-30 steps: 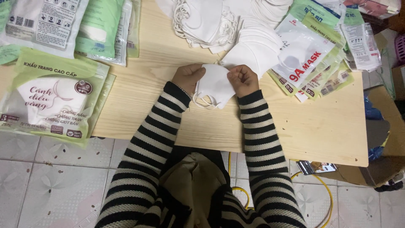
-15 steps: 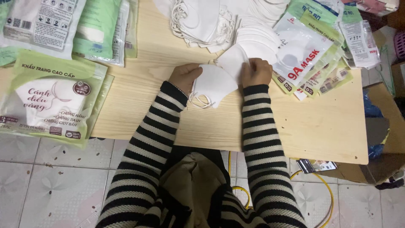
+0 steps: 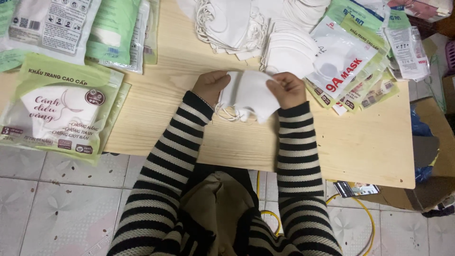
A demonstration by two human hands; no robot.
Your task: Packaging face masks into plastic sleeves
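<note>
My left hand (image 3: 210, 86) and my right hand (image 3: 286, 88) both grip a small bundle of white folded face masks (image 3: 249, 96) just above the wooden table (image 3: 360, 142). Elastic ear loops dangle from the bundle's lower left side. Both arms wear black-and-white striped sleeves. Just beyond my right hand lies a fanned stack of white masks (image 3: 286, 54), and a larger loose heap of masks (image 3: 230, 23) sits at the table's far edge.
Green-and-white printed mask bags lie at the left (image 3: 59, 109) and far left (image 3: 52, 23). More flat packets (image 3: 348, 66) are spread at the right. A cardboard box (image 3: 438, 142) stands beside the table's right edge. A yellow cable (image 3: 365, 215) runs over the tiled floor.
The mask bundle has been turned and lifted slightly in both hands; my right hand shifted its grip to the bundle's upper right edge.
</note>
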